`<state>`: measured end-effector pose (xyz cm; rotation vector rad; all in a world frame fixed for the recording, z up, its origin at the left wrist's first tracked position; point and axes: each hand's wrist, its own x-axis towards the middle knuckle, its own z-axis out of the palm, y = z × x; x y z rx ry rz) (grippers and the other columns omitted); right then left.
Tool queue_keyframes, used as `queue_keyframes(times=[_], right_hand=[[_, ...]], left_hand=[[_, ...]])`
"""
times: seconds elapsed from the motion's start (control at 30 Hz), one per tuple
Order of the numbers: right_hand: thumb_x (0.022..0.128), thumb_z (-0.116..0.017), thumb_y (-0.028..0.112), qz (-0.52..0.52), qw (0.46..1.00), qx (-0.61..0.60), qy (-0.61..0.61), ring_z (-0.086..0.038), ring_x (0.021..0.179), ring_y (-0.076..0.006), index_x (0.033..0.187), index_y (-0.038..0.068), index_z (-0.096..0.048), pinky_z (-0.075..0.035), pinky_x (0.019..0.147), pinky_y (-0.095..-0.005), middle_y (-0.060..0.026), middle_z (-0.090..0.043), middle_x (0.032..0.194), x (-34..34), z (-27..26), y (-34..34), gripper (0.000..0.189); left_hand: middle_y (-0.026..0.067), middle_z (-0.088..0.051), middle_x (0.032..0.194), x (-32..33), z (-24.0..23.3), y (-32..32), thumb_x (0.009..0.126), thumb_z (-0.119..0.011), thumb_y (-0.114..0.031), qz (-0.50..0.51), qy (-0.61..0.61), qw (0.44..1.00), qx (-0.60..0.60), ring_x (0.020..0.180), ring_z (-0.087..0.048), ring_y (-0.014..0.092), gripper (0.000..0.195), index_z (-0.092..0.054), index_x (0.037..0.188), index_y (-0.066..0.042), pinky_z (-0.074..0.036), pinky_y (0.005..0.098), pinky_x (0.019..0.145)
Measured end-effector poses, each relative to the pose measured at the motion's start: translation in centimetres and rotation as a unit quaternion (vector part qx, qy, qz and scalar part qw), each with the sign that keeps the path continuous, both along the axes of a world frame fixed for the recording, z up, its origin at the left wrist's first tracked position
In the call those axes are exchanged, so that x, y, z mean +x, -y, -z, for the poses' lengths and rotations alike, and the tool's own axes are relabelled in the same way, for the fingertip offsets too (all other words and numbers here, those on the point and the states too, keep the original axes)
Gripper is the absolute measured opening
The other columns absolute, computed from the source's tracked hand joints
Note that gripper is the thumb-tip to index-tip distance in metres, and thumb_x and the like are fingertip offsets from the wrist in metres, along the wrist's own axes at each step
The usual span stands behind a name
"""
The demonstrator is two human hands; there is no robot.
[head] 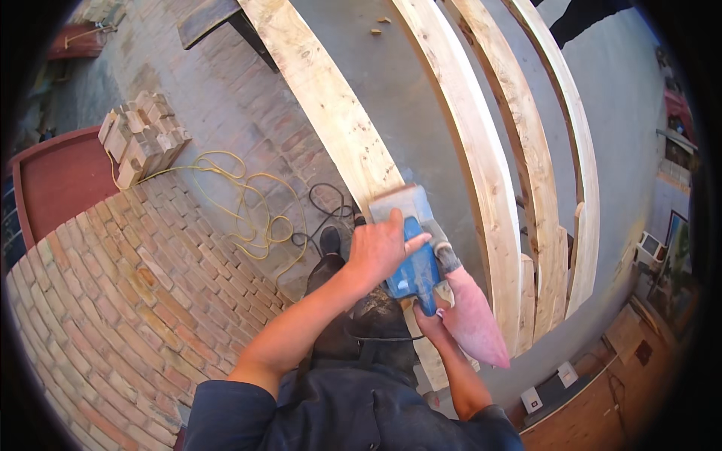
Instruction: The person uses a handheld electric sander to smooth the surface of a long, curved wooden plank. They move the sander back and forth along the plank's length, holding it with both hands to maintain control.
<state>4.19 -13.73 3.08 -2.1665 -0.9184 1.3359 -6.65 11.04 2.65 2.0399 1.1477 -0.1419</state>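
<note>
A blue belt sander (414,265) rests on a long, pale wooden plank (333,101) in front of me. My left hand (381,245) grips the sander's front, with a finger reaching over its grey housing. Behind it, my right hand (433,321) is closed around the rear handle, partly hidden by the tool and the bag. A pink cloth dust bag (474,315) hangs from the sander's right side. Dark knots and marks dot the plank beyond the sander.
More wooden beams (474,129) lie to the right. A yellow cable (265,225) lies coiled on the floor at left, near a brick stack (141,265) and piled wooden blocks (144,135). A dark bench (208,22) stands at the top. A person's dark-clothed part (584,17) shows top right.
</note>
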Motion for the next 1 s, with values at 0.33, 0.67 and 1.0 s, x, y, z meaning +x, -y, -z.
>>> queue_keyframes(times=[0.33, 0.67, 1.0], right_hand=[[0.087, -0.066, 0.018, -0.09, 0.985, 0.144, 0.033, -0.071, 0.103, -0.0456, 0.117, -0.002, -0.065, -0.054, 0.093, -0.0534, -0.0281, -0.072, 0.103, 0.2, 4.8, -31.1, 0.036], [0.09, -0.064, 0.016, -0.072, 0.985, 0.152, 0.039, -0.069, 0.11, -0.0441, 0.124, -0.001, -0.064, -0.053, 0.098, -0.0504, -0.0271, -0.07, 0.111, 3.0, 6.3, -25.6, 0.038], [0.093, -0.067, 0.009, -0.027, 0.999, -0.023, 0.007, -0.075, 0.109, -0.0393, 0.128, 0.006, -0.072, -0.058, 0.095, -0.0455, -0.0218, -0.078, 0.115, 4.4, -1.0, -3.4, 0.036]], left_hand=[[0.0324, -0.076, 0.112, -2.6, 2.7, -29.4, 0.101, -0.056, -0.074, -0.163, -0.059, 0.973, 0.15, 0.109, -0.074, 0.048, 0.081, -0.072, 0.117, 0.004, -0.058, 0.0546, 0.094], [0.0308, -0.077, 0.107, 0.8, 2.6, -25.1, 0.101, -0.056, -0.074, -0.125, -0.061, 0.983, 0.118, 0.105, -0.075, 0.046, 0.08, -0.071, 0.115, 0.003, -0.058, 0.0546, 0.091], [0.025, -0.071, 0.072, 3.7, -0.8, -2.4, 0.099, -0.063, -0.071, -0.017, -0.027, 0.999, -0.008, 0.071, -0.075, 0.046, 0.071, -0.057, 0.103, -0.001, -0.059, 0.0559, 0.063]])
